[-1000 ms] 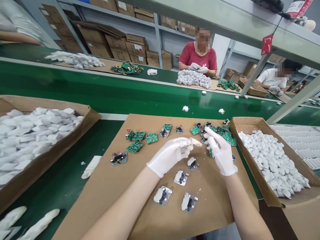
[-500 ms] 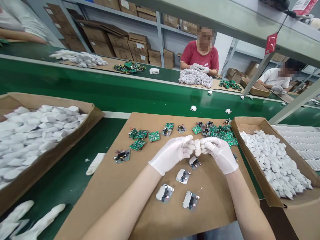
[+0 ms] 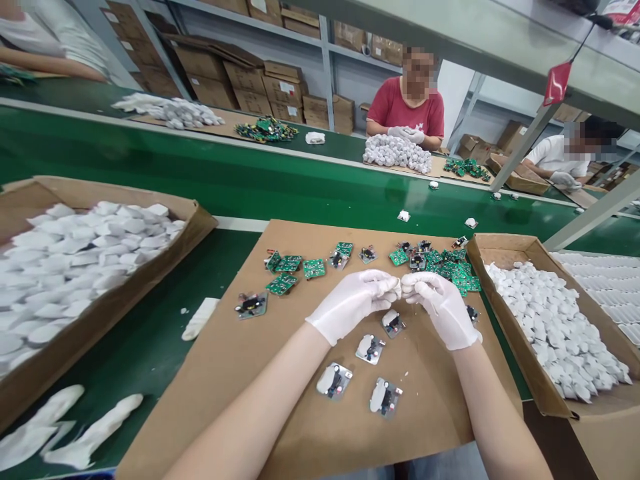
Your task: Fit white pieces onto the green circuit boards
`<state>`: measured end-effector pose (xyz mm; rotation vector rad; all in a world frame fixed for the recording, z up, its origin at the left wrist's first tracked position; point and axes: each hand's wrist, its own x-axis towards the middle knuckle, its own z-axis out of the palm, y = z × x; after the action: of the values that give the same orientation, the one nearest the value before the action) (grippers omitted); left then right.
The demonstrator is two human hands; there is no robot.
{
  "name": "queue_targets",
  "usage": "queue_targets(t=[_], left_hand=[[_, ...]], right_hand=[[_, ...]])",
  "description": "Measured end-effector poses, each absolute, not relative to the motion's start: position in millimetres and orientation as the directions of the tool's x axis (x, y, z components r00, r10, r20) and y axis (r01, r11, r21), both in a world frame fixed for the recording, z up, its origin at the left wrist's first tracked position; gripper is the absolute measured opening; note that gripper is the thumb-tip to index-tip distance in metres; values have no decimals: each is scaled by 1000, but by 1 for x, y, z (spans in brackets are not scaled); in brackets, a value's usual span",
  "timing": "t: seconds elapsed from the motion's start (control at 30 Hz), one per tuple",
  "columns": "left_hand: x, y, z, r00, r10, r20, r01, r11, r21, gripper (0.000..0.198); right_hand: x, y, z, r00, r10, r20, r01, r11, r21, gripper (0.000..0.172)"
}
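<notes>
My left hand and my right hand, both in white gloves, meet fingertip to fingertip above the cardboard sheet. Their fingers are pinched around a small white piece, now almost wholly covered by the gloves. Just below the hands lies a circuit board with a white pad. Similar padded boards rest nearer to me, among them one at the left and one at the right. Beyond my right hand is a heap of green circuit boards.
A carton of white pieces stands left, another carton right. More green boards lie on the sheet's far left. Behind runs a green conveyor carrying small padded boards. Co-workers sit across it. A metal frame slants at right.
The white piece that stood visible between my fingertips is now hidden as the hands have closed together. The whole view has shifted slightly; the boards on the sheet keep their places.
</notes>
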<state>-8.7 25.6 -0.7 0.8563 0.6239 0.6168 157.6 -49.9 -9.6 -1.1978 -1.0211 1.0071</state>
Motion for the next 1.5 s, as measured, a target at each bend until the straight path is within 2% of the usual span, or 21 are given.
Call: queue_targets(t=[0.13,0.27,0.37,0.47,0.63,0.77,0.83,0.9,0.97,1.07,1.2,1.3,1.37,1.5], left_hand=[[-10,24,0,684,708,-177,-246,451,858,36],[-10,24,0,694,707,-137,-247,413,877,31],[-9,24,1,697,707,-116,-250,391,886,29],[-9,25,2,705,702,-102,-281,408,868,39],[-10,27,3,784,611,-109,-311,539,783,58],[-10,24,6,809,579,-103,-237,481,844,63],[-9,21,8,775,625,-94,-188,369,910,60],[-8,17,10,717,693,-74,-118,225,967,46],[-6,14,11,660,750,-53,-46,111,993,31],[-4,13,7,637,771,-12,-7,21,1000,23],[-6,14,5,654,756,22,-21,-11,1000,18],[-10,13,9,720,692,54,-70,-5,998,26],[-11,12,13,750,656,84,-96,-17,995,29],[-11,10,14,723,686,87,-71,-52,996,26]], right_hand=[[156,-53,-4,297,947,122,15,123,-992,30],[149,-56,4,265,960,96,76,79,-994,44],[148,-58,7,278,957,86,117,55,-992,34],[152,-60,7,335,932,135,119,100,-988,23],[159,-61,10,371,916,155,125,116,-985,24],[157,-61,10,384,912,143,139,96,-986,28],[156,-61,9,382,913,144,149,93,-984,28],[155,-61,8,374,916,145,161,90,-983,28],[155,-61,6,355,923,146,170,90,-981,27],[156,-63,4,305,941,150,170,101,-980,30],[163,-65,4,208,966,153,48,146,-988,40],[166,-66,4,187,970,157,-17,163,-987,37],[165,-66,4,189,969,159,51,152,-987,35],[158,-65,1,199,961,190,154,161,-975,25]])
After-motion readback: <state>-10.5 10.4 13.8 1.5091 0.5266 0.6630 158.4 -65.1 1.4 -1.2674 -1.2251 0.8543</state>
